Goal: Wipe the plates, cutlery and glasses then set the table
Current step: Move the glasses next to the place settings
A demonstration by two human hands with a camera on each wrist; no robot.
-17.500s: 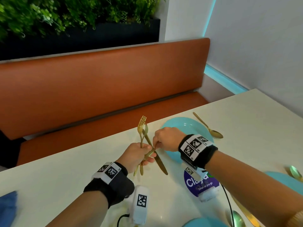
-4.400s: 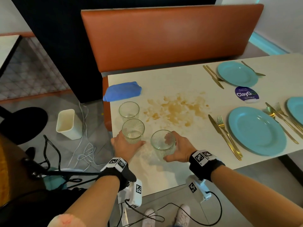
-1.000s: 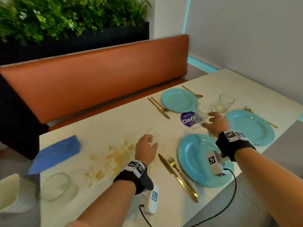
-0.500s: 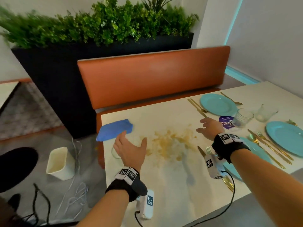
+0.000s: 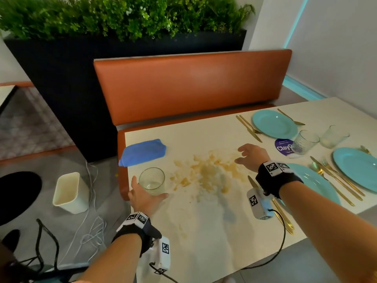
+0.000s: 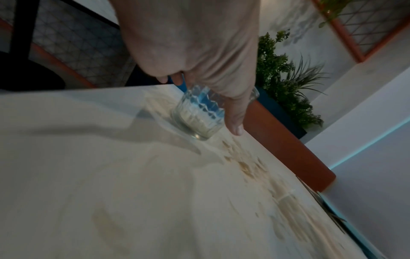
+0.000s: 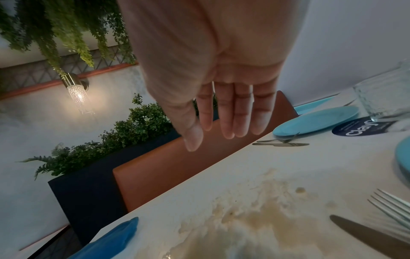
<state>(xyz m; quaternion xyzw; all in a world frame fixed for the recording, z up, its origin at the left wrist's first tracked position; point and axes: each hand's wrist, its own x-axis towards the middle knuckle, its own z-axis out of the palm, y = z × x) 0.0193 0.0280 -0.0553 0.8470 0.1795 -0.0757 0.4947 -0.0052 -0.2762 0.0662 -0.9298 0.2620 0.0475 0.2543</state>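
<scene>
An empty ribbed glass [image 5: 152,179] stands near the table's left edge. My left hand [image 5: 149,188] is wrapped round it, with the thumb [image 6: 234,121] along one side and the fingertips behind the glass [image 6: 195,113]. My right hand [image 5: 238,155] hovers open over a brown stain [image 5: 208,172], its fingers [image 7: 228,119] straight and holding nothing. Two more glasses [image 5: 305,141] [image 5: 333,136] stand among three turquoise plates [image 5: 274,124] [image 5: 357,168] [image 5: 314,184]. Gold cutlery [image 5: 247,125] [image 5: 336,178] lies beside the plates.
A folded blue cloth [image 5: 142,152] lies at the table's far left corner. A purple round sticker [image 5: 283,147] sits between the plates. An orange bench [image 5: 191,86] runs behind the table. A white bin [image 5: 69,193] and loose cables [image 5: 89,231] are on the floor at left.
My left hand has dropped from open in the air onto the glass and wrapped round it. The right hand stays open over the stain. The head view has tilted down.
</scene>
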